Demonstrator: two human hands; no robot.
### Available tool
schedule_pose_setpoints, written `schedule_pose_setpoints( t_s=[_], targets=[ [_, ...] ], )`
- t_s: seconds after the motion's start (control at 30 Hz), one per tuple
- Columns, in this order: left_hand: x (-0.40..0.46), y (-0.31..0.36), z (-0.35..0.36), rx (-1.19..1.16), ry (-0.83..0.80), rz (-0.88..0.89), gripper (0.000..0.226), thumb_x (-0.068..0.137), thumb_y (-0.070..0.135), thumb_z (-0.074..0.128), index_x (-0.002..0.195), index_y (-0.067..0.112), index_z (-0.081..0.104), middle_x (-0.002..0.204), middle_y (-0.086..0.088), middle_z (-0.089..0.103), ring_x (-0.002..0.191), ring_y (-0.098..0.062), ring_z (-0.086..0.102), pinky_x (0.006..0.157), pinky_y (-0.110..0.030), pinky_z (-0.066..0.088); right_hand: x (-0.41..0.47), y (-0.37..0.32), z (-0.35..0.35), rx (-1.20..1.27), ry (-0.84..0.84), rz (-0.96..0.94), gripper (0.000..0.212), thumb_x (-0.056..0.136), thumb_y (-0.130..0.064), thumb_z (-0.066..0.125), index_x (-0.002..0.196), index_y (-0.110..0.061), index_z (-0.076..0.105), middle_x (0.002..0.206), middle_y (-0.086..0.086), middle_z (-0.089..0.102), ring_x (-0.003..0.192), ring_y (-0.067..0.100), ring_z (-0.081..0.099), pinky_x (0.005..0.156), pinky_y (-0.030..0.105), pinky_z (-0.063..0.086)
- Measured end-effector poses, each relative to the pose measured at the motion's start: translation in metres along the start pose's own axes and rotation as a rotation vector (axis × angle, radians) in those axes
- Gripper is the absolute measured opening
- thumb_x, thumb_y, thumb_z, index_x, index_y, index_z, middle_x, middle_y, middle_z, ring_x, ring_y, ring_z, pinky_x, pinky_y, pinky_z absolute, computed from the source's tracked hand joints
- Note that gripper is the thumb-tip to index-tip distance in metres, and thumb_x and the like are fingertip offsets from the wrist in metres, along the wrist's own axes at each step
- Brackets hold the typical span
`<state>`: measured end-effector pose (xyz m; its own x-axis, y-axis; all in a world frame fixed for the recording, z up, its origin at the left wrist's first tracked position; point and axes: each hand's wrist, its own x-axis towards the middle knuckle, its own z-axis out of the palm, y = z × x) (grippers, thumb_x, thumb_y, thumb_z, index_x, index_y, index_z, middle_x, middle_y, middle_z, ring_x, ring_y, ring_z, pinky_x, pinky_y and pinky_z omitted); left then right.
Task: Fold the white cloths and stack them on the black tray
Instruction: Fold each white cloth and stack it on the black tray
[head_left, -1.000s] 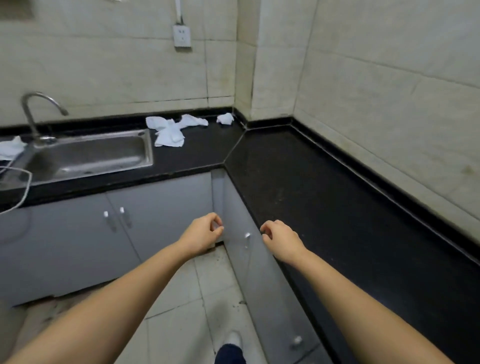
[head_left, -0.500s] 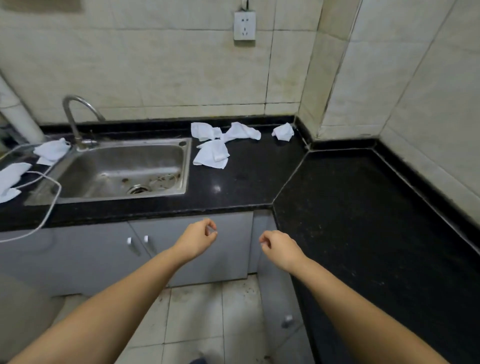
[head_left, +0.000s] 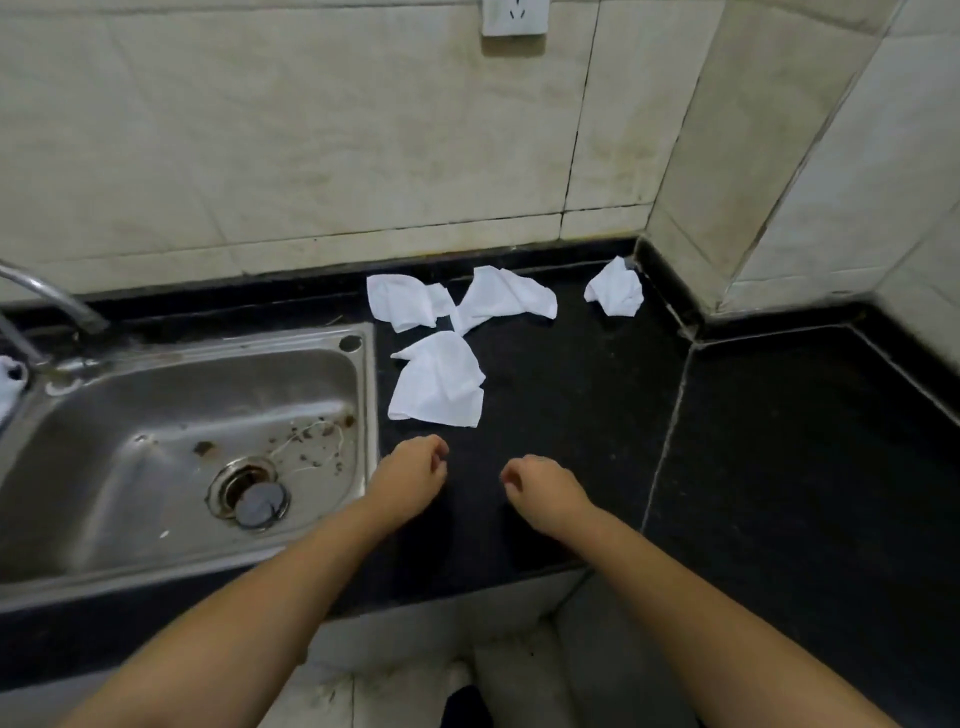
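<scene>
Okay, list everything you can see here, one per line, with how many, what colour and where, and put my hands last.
white cloths: four, white, crumpled on the black counter right of the sink; three close together, one apart near the wall corner
another white cloth: one, partly cut off at the left edge by the faucet
counter: one, black, L-shaped along the tiled walls
sink: one, steel, set in the counter at left, debris around its drain
faucet: one, chrome, behind the sink
wall socket: one, white, top of the wall
black tray: none in view
left hand: fingers loosely curled, holding nothing, over the counter
right hand: the same, beside it
</scene>
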<state>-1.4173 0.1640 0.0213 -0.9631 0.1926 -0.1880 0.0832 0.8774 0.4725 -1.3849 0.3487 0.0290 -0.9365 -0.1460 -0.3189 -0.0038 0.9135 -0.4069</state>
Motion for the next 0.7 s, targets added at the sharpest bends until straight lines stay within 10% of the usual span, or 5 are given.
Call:
schedule_pose_setpoints(
  t_s=[0.23, 0.53, 0.7],
  targets=[
    [0.085, -0.047, -0.010, 0.385, -0.013, 0.153, 0.046, 0.090, 0.016, 0.046, 0.136, 0.016, 0.042, 0.136, -0.007, 0.043, 0.129, -0.027, 0.037, 0.101, -0.037, 0.031, 0.094, -0.040, 0.010, -0.085, 0.068, -0.031, 0.039, 0.096, -0.028, 0.045, 0.134, -0.019, 0.046, 0.137, 0.003, 0.045, 0.125, 0.023, 0.041, 0.099, 0.038, 0.037],
    [0.102, -0.072, -0.002, 0.256, -0.006, 0.185, 0.016, 0.090, 0.011, 0.049, 0.102, 0.007, 0.060, 0.107, -0.012, 0.058, 0.102, -0.031, 0.053, 0.084, -0.038, 0.039, 0.135, -0.031, 0.023, -0.223, 0.079, -0.032, 0.025, 0.097, -0.022, 0.042, 0.118, -0.017, 0.054, 0.126, 0.004, 0.049, 0.116, 0.023, 0.044, 0.093, 0.033, 0.035],
    [0.100, -0.065, -0.022, 0.001, 0.191, 0.163, 0.009, 0.089, 0.010, 0.054, 0.087, 0.004, 0.062, 0.089, -0.012, 0.060, 0.086, -0.029, 0.055, 0.074, -0.035, 0.040, 0.130, -0.029, -0.017, 0.333, 0.176, 0.018, 0.007, 0.092, -0.015, 0.052, 0.093, -0.011, 0.058, 0.088, 0.000, 0.057, 0.080, 0.012, 0.053, 0.074, 0.025, 0.044]
  ],
)
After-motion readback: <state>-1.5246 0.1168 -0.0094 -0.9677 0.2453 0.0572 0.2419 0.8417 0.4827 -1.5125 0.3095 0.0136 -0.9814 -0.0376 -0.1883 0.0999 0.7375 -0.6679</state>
